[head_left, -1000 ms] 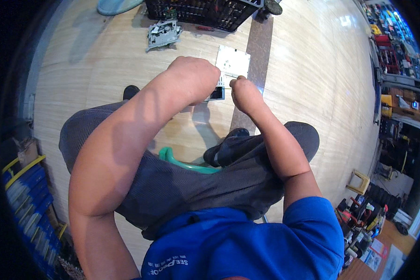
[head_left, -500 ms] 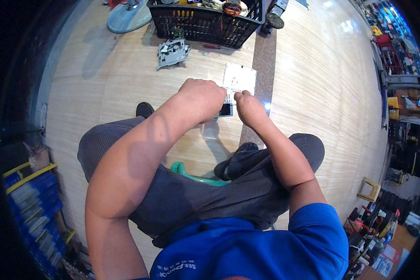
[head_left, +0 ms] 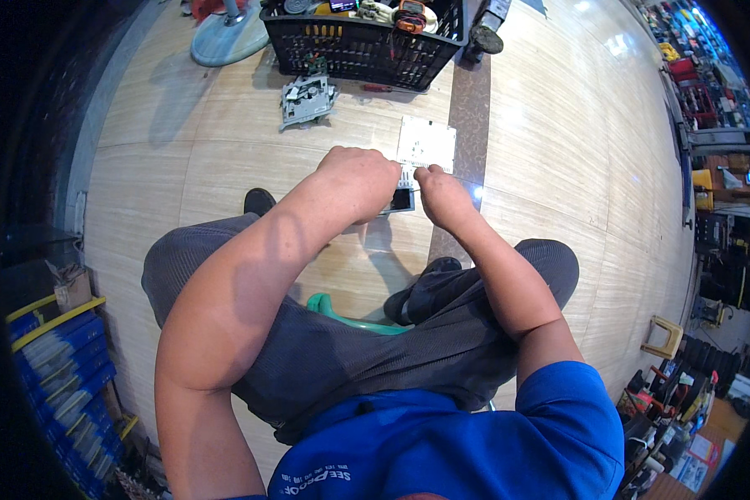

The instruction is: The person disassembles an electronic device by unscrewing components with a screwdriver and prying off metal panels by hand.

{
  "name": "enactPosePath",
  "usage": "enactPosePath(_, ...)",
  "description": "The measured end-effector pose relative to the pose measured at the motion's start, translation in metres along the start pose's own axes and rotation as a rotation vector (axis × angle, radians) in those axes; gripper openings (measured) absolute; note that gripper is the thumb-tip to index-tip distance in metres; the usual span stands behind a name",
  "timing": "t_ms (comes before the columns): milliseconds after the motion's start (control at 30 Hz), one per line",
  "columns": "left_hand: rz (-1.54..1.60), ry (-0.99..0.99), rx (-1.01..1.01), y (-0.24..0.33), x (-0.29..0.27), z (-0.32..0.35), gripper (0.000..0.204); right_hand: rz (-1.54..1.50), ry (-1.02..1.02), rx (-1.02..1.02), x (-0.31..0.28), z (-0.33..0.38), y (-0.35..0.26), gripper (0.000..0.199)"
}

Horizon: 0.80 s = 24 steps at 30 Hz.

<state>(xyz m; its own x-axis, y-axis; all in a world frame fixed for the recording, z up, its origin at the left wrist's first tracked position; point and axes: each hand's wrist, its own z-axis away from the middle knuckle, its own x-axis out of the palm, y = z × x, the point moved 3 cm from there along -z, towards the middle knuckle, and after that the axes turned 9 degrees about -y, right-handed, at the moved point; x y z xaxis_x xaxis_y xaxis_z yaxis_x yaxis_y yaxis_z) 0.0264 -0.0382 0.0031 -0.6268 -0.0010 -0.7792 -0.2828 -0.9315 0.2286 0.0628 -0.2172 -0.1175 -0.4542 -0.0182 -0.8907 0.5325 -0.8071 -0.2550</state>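
My left hand [head_left: 360, 179] is closed on the left side of a small flat device with a dark window and a pale slotted strip [head_left: 402, 200]. The back of the hand hides most of its fingers. Opposite it, my right hand [head_left: 442, 197] has its thumb and forefinger pinched together at the strip's right edge. Whatever lies between those fingertips is too small to make out. Just beyond both hands is a white square metal plate [head_left: 427, 143] with small holes, close against the strip; whether they are joined I cannot tell.
A black plastic crate [head_left: 358, 52] filled with tools and an orange meter [head_left: 410, 17] stands ahead. Before it lie a grey metal mechanism [head_left: 307, 102] and a red-handled tool [head_left: 377, 88]. Blue bins [head_left: 67, 375] line the left; a yellowish stool [head_left: 662, 337] stands right. Beneath me is a green seat [head_left: 354, 321].
My right hand has shifted very slightly left, toward the strip. Otherwise both hands keep the same hold, and the view has moved a little.
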Motion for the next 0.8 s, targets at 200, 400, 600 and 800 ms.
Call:
enactPosePath(200, 0.015, -0.058, 0.005, -0.0014, 0.0004, -0.0013, 0.028, -0.006, 0.020, -0.023, 0.0006, 0.0013, 0.0005, 0.017)
enactPosePath(400, 0.021, -0.068, -0.001, -0.0016, 0.0011, -0.0029, 0.027, 0.028, 0.012, -0.037, 0.0025, -0.0007, 0.0025, 0.016)
enactPosePath(600, 0.003, -0.033, 0.013, -0.0017, 0.0018, -0.0029, 0.024, 0.037, 0.015, -0.022, 0.0051, -0.0014, 0.0043, 0.015)
enactPosePath(800, 0.000, 0.010, 0.010, -0.0004, 0.0011, -0.0008, 0.027, 0.064, 0.034, -0.082, 0.0065, -0.0009, 0.0045, 0.017)
